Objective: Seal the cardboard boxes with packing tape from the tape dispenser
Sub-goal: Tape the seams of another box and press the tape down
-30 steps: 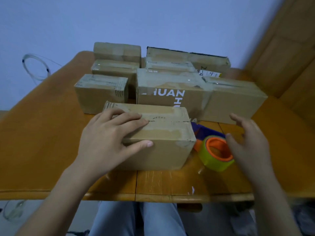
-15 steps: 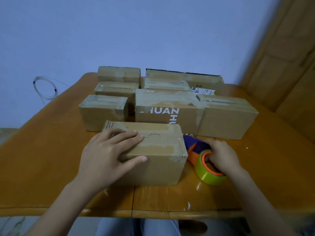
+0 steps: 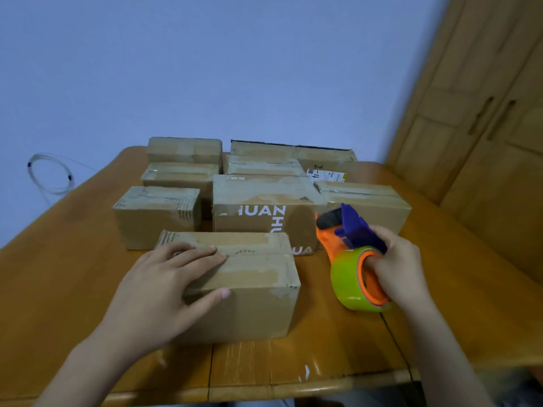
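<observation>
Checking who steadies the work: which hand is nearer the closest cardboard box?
Left. The left hand rests flat on the closest cardboard box, fingers across its top. The right hand is off to the box's right, gripping the tape dispenser.

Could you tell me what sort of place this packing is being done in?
Probably a room in a home, not a warehouse: the cardboard boxes sit on a wooden table against a plain painted wall, with panelled wooden cabinet doors on the right.
</observation>
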`<state>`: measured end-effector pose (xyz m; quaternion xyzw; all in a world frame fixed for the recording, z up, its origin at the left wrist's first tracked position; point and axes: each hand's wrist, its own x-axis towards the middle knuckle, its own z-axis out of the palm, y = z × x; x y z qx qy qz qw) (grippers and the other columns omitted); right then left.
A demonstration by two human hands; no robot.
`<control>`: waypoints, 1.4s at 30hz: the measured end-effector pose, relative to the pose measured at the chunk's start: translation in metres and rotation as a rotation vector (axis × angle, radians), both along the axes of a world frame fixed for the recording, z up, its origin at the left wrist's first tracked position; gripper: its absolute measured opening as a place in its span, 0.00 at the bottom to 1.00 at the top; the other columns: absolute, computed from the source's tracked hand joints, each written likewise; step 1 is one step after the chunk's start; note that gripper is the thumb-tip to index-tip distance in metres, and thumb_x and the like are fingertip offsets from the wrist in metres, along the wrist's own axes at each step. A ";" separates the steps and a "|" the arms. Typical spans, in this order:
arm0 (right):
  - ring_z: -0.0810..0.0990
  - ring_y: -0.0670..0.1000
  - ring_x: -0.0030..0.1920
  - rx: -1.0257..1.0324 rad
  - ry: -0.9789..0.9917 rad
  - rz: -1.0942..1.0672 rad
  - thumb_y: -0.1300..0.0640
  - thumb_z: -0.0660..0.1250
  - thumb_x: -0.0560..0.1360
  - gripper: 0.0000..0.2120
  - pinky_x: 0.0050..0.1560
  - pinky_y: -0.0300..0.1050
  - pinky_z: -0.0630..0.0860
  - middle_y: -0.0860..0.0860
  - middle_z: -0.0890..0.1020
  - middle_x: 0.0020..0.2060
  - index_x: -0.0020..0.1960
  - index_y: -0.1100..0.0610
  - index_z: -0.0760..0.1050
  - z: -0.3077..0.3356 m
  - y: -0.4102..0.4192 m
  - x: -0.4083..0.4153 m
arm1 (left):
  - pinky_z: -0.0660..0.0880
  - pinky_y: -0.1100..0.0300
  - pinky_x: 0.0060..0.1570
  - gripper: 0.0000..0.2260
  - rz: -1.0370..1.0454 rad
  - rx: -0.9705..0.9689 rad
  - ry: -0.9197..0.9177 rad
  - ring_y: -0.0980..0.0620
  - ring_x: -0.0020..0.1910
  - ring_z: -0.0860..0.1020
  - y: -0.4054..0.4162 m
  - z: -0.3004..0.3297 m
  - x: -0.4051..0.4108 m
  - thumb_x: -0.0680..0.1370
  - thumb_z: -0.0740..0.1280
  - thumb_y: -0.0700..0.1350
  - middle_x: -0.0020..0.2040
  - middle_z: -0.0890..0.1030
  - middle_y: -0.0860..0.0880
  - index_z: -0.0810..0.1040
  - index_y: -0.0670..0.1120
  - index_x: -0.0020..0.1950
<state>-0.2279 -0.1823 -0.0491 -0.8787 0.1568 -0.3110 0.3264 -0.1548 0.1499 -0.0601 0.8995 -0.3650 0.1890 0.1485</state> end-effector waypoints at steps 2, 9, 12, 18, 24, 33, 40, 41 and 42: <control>0.75 0.37 0.45 -0.013 -0.089 0.016 0.79 0.63 0.61 0.30 0.43 0.19 0.66 0.44 0.81 0.43 0.55 0.54 0.81 0.015 0.008 -0.004 | 0.73 0.52 0.57 0.27 -0.017 0.001 0.038 0.56 0.60 0.76 0.000 0.008 0.000 0.75 0.51 0.71 0.60 0.79 0.61 0.77 0.59 0.64; 0.76 0.33 0.49 -0.250 -0.356 0.158 0.70 0.59 0.55 0.29 0.51 0.21 0.66 0.41 0.80 0.44 0.50 0.48 0.80 0.053 0.041 -0.003 | 0.74 0.65 0.49 0.21 -0.143 -0.558 0.344 0.61 0.51 0.78 -0.032 0.047 -0.014 0.73 0.58 0.67 0.48 0.83 0.59 0.85 0.55 0.45; 0.77 0.42 0.51 -0.354 -0.394 0.200 0.71 0.59 0.55 0.28 0.55 0.25 0.68 0.45 0.82 0.46 0.51 0.55 0.83 0.060 0.053 0.001 | 0.76 0.57 0.38 0.29 -0.200 -0.852 0.890 0.50 0.35 0.80 -0.053 0.070 -0.022 0.75 0.57 0.68 0.38 0.84 0.45 0.83 0.44 0.39; 0.77 0.49 0.52 -0.528 -0.460 0.264 0.72 0.59 0.53 0.29 0.55 0.44 0.72 0.51 0.83 0.48 0.50 0.59 0.82 0.070 0.068 0.006 | 0.76 0.59 0.36 0.33 -0.311 -0.871 1.237 0.51 0.35 0.79 -0.058 0.083 -0.025 0.70 0.58 0.65 0.40 0.83 0.44 0.79 0.37 0.53; 0.76 0.50 0.53 -0.673 -0.456 0.268 0.66 0.56 0.60 0.25 0.52 0.44 0.70 0.50 0.83 0.49 0.52 0.57 0.82 0.072 0.070 0.010 | 0.77 0.60 0.33 0.18 -0.392 -0.973 1.349 0.54 0.34 0.78 -0.048 0.075 -0.019 0.74 0.61 0.54 0.38 0.81 0.46 0.78 0.40 0.49; 0.77 0.55 0.59 -1.003 -0.407 0.416 0.63 0.55 0.75 0.19 0.57 0.47 0.70 0.53 0.82 0.57 0.59 0.59 0.80 0.076 0.074 0.022 | 0.78 0.60 0.35 0.11 -0.100 -0.771 1.279 0.50 0.33 0.80 -0.025 0.078 0.001 0.81 0.62 0.41 0.36 0.82 0.41 0.81 0.35 0.50; 0.77 0.59 0.62 -1.036 -0.279 0.572 0.58 0.57 0.78 0.19 0.54 0.57 0.79 0.52 0.77 0.65 0.68 0.50 0.70 0.074 0.069 0.028 | 0.76 0.60 0.32 0.14 -0.004 -0.707 1.198 0.49 0.30 0.80 -0.014 0.093 0.009 0.81 0.56 0.34 0.35 0.82 0.39 0.80 0.35 0.44; 0.77 0.59 0.61 -1.026 -0.270 0.584 0.61 0.61 0.76 0.22 0.51 0.56 0.80 0.52 0.76 0.65 0.69 0.50 0.69 0.075 0.069 0.029 | 0.76 0.60 0.31 0.14 0.005 -0.729 1.176 0.48 0.29 0.79 -0.014 0.094 0.009 0.80 0.56 0.33 0.34 0.82 0.38 0.79 0.35 0.41; 0.77 0.58 0.61 -1.021 -0.262 0.591 0.62 0.62 0.74 0.24 0.49 0.55 0.81 0.52 0.76 0.65 0.69 0.50 0.69 0.076 0.068 0.030 | 0.75 0.61 0.29 0.15 0.013 -0.749 1.150 0.48 0.28 0.79 -0.015 0.094 0.009 0.80 0.56 0.33 0.33 0.82 0.38 0.78 0.36 0.38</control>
